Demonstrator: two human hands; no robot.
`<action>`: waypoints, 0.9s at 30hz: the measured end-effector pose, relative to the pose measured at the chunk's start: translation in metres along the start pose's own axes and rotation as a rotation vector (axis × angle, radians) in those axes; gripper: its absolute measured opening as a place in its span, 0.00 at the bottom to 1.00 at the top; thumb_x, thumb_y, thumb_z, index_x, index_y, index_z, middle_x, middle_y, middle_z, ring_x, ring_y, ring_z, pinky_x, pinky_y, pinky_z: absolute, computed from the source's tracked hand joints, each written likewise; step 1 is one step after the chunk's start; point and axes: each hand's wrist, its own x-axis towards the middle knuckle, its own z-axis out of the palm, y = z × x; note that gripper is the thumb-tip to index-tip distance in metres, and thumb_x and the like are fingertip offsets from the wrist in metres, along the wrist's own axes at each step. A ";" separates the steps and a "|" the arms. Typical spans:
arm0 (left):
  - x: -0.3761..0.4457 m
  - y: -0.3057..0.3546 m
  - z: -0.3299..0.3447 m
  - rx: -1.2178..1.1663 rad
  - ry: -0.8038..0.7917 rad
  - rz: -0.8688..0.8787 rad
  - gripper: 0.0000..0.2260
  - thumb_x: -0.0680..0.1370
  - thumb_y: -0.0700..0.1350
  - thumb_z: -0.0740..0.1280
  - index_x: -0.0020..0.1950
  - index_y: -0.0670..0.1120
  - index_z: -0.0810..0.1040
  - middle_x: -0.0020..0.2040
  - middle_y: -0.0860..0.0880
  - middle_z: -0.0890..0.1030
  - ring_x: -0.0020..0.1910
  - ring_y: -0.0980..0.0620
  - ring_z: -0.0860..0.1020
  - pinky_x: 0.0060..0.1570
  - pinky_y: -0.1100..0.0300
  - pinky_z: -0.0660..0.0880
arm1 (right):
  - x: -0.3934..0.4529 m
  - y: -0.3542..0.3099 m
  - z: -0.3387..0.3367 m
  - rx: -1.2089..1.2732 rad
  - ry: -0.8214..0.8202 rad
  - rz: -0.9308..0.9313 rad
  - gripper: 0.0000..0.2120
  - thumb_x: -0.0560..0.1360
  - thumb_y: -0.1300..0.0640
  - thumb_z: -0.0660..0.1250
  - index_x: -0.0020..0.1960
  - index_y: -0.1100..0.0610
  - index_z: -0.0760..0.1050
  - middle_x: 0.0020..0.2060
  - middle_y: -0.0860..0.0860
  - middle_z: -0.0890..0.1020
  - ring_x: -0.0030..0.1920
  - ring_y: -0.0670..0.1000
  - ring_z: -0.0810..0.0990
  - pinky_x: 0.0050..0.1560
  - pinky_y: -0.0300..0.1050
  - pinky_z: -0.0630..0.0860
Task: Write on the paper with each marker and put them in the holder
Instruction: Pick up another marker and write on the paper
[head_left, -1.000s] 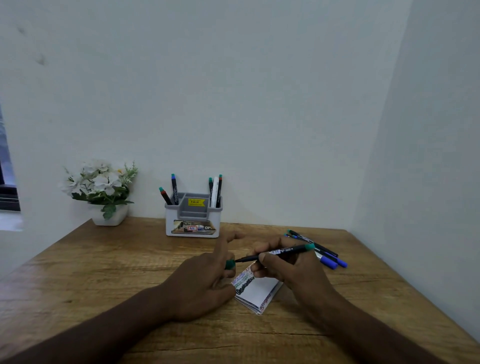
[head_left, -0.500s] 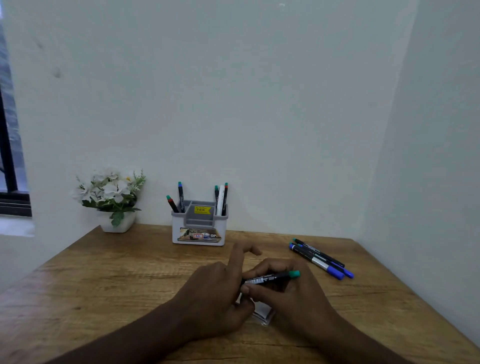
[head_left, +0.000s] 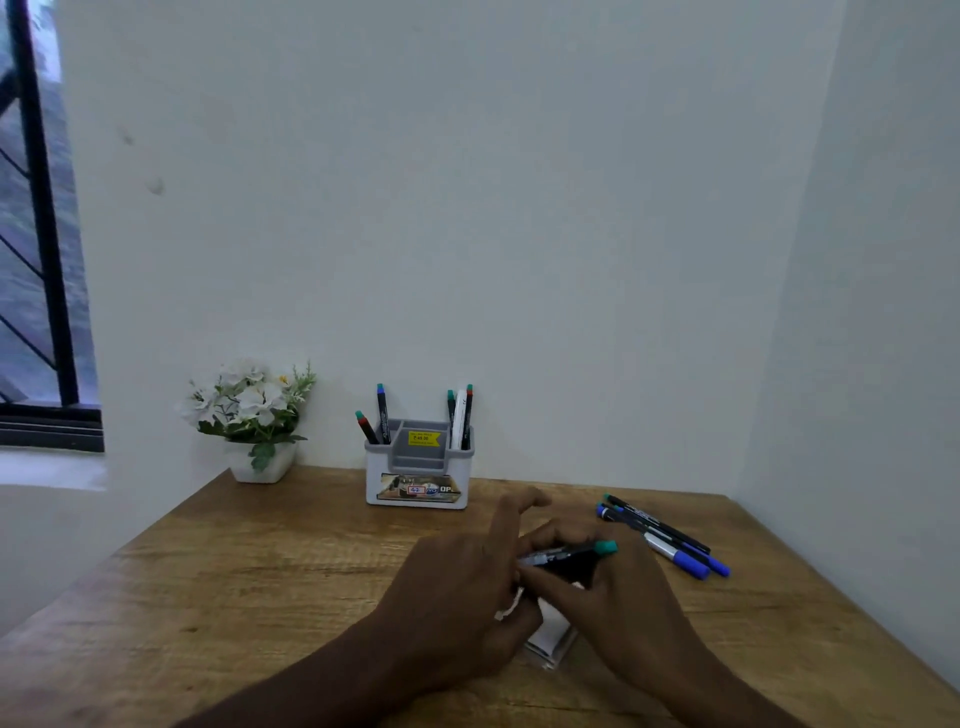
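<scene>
The right hand (head_left: 618, 592) pinched a slim black marker (head_left: 563, 555) with a teal end; the left hand (head_left: 457, 587) gripped its other end, above the white paper (head_left: 550, 636) on the grainy wooden table (head_left: 260, 571). The plastic holder (head_left: 418, 470) stood behind.

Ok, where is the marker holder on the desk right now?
In the head view the marker holder stands at the back of the wooden desk against the wall, right of the flower pot and beyond both hands.

light: dim, soft daylight | blur: hands (head_left: 524, 597) smeared | edges: bowed
</scene>
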 end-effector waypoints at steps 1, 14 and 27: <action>0.002 0.000 0.000 0.053 0.077 0.052 0.34 0.78 0.59 0.66 0.78 0.65 0.50 0.46 0.59 0.79 0.43 0.59 0.78 0.40 0.63 0.72 | 0.001 0.003 0.000 -0.039 0.056 -0.028 0.08 0.74 0.55 0.79 0.46 0.41 0.86 0.43 0.36 0.87 0.50 0.39 0.85 0.48 0.27 0.76; 0.021 -0.035 -0.006 -0.024 0.269 0.042 0.37 0.83 0.47 0.68 0.82 0.66 0.48 0.57 0.53 0.82 0.47 0.60 0.81 0.44 0.66 0.79 | 0.004 0.020 0.003 -0.139 0.057 -0.051 0.13 0.77 0.41 0.71 0.59 0.42 0.83 0.41 0.41 0.85 0.45 0.43 0.85 0.45 0.38 0.81; 0.102 -0.143 -0.087 0.159 0.521 -0.388 0.33 0.79 0.41 0.72 0.78 0.55 0.58 0.41 0.54 0.84 0.35 0.52 0.82 0.27 0.60 0.71 | 0.006 0.037 -0.004 -0.216 0.022 0.045 0.09 0.76 0.54 0.76 0.50 0.41 0.80 0.36 0.42 0.84 0.41 0.44 0.84 0.40 0.35 0.79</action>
